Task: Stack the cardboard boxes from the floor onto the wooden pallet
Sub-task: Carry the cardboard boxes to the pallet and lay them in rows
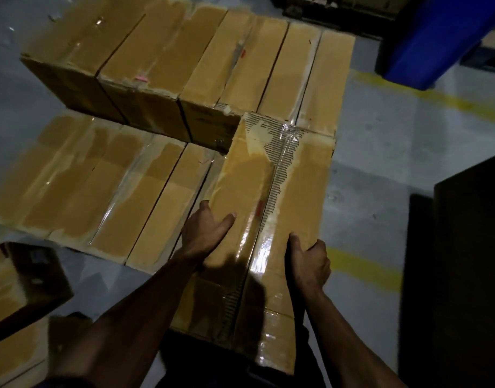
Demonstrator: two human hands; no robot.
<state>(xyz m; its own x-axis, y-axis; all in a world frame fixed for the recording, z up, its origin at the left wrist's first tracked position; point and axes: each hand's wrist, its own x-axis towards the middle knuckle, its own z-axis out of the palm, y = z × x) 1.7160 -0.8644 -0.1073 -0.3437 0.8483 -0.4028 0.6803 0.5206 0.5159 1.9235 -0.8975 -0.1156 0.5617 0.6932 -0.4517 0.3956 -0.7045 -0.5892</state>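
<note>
Fingers of the left hand (205,231) and right hand (310,261) clasp a long tan taped cardboard box (271,219), sliding it beside the stacked rows (184,65); more boxes (14,289) wait at left.

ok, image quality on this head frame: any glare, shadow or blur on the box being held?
Head view: dim, with a dark shadow over the near end of the long tan cardboard box; bright glare on its clear tape between the left hand and the right hand; far boxes look soft; wide-angle bowing at the edges; the right side is nearly black.
</note>
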